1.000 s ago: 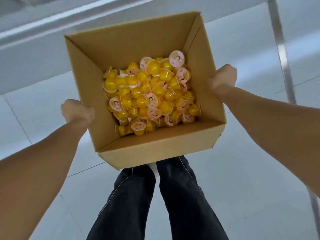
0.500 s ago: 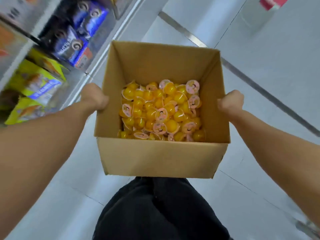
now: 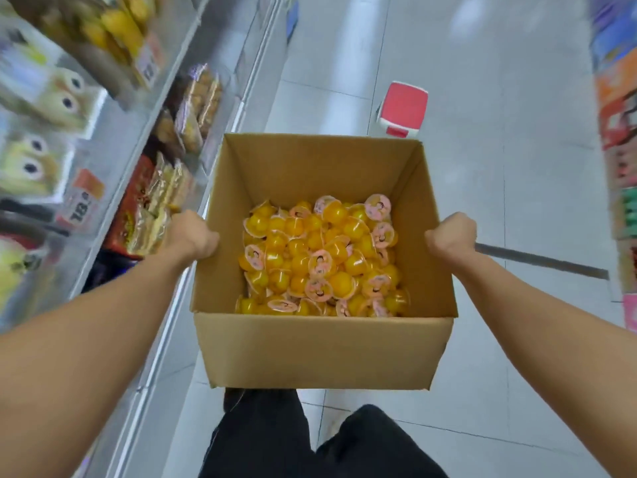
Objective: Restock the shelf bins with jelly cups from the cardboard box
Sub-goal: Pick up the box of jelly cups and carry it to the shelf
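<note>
Between shelving runs: cardboard box [image 3: 324,353] of jelly cups [image 3: 320,263], left hand [image 3: 193,236] and right hand [image 3: 451,236] each gripping a side wall; carrying step; next, likely setting down beside the bins.

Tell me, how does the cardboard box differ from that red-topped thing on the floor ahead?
The cardboard box is brown, open-topped and carried by both hands; the red-topped thing is red and white, and sits on the floor untouched. The box holds yellow jelly cups; the other's contents are not visible. Both look boxy.
</note>
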